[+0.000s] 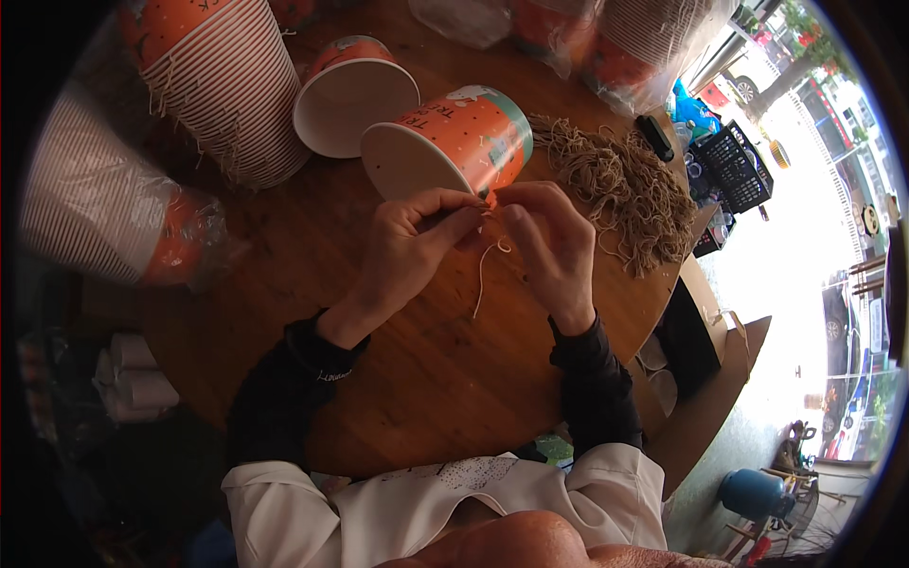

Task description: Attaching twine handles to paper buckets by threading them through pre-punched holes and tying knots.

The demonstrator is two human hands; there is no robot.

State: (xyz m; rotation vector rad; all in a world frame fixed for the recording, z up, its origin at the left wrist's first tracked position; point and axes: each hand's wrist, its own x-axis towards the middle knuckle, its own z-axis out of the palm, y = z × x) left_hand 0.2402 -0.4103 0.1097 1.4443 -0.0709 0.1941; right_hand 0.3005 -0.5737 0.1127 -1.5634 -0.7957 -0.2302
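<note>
An orange paper bucket [488, 142] with a green band round its base lies on its side on the wooden table, its white mouth toward the near left. At the near edge of its rim, my left hand [398, 256] pinches with thumb and forefinger. Close against it, my right hand [559, 251] has thumb and forefinger bent together at the same spot. A short pale string [481, 281] trails down from between the hands, curling near its top. What exactly sits between the fingertips is small and partly hidden.
A heap of tan strings [620, 189] lies to the right of the bucket. Another bucket [355, 104] stands tilted at the left, beside a tall nested stack [222, 90]. Plastic-wrapped stacks [104, 204] flank the far left. An open cardboard box [705, 379] is beyond the table's right edge [653, 331].
</note>
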